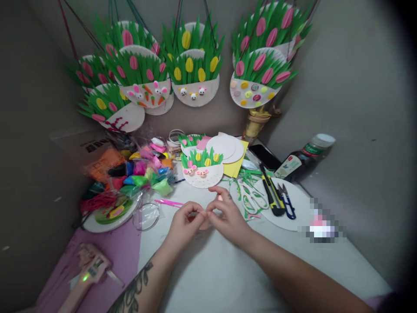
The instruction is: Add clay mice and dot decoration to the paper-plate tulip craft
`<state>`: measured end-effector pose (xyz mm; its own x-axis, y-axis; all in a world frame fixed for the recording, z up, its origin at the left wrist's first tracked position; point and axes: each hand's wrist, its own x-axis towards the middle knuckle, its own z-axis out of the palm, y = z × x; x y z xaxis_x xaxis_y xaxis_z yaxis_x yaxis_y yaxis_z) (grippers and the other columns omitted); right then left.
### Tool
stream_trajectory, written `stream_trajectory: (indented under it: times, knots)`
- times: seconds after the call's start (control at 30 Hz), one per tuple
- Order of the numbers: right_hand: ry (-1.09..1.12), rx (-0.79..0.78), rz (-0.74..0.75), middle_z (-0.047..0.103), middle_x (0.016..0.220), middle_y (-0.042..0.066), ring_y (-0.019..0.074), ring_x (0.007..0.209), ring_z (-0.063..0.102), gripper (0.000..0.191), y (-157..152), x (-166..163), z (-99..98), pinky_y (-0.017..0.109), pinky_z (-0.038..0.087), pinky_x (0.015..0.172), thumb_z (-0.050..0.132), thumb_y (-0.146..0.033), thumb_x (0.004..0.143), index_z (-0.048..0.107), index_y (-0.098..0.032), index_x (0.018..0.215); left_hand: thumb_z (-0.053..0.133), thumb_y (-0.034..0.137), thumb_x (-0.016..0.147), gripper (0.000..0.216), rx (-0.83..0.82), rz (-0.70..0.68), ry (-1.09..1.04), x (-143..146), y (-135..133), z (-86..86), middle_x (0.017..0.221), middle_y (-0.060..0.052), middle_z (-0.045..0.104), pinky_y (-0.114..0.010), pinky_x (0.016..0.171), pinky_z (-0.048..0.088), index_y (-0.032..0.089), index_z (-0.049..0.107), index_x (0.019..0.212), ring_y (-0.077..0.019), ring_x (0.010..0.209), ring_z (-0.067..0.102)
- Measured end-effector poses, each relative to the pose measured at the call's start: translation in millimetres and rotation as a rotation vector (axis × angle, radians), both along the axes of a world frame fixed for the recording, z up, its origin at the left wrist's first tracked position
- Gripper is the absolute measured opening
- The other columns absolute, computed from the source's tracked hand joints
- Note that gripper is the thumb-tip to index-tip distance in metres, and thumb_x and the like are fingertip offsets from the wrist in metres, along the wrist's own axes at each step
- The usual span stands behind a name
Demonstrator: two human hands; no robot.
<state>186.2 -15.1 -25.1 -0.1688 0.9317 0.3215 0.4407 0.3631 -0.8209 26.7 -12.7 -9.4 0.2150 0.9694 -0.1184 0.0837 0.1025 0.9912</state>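
A: Start big. How does the table [202, 282] lie?
B: White across the middle, a purple sheet [127, 248] on the near left, walls at the far and right sides. Its broadest visible stretch is on the near side, between the forearms.
A: Beyond that?
B: Paper baskets of green grass and paper tulips hang along the far side, one with yellow tulips [195, 93] in the middle.
A: On the left?
B: Heaped bags of colored clay [143, 169] crowd the far left, narrowing the room there. On the right, a white plate [276, 224] has a cutter [273, 193] and snips [286, 202] lying on it.
A: And straight ahead?
B: A small basket [203, 176] with two pink animal faces, just beyond the fingers.
A: The hands?
B: The left hand [189, 219] and right hand [226, 217] are both drawn narrow, thumb to finger, their tips meeting above the white top. White scissors [250, 195] lie just right of them, a pink stick [167, 202] just left.
A: Anything smaller?
B: A pink bit [220, 198] at the right hand's fingers. Whether it's gripped, I cannot tell.
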Motion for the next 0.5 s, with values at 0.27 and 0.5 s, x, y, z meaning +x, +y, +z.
stream_trajectory:
  times: [0.27,0.5]
  knots:
    - [0.025,-0.091,-0.032,0.048,0.127,0.008,0.0219,0.104,0.053,0.009,4,6,1.7,0.041,0.038,0.095,0.06,-0.017,0.075,0.062,-0.02,0.067,0.062,0.045,0.077,0.028,-0.137,0.001,-0.063,0,1,-4.7,0.048,0.004,0.056,-0.022,0.045,0.036,0.019,0.052,0.072,-0.0113,0.04,0.05]
    - [0.432,-0.474,0.131,0.055,0.125,0.01,0.0198,0.095,0.061,0.027,14,14,-4.1,0.03,0.049,0.067,0.053,-0.042,0.084,0.061,-0.022,0.101,0.062,0.037,0.076,0.021,-0.125,-0.148,0.16,-31,10,9.0,0.047,0.003,0.055,-0.022,0.044,0.035,0.018,0.061,0.066,-0.0118,0.042,0.049]
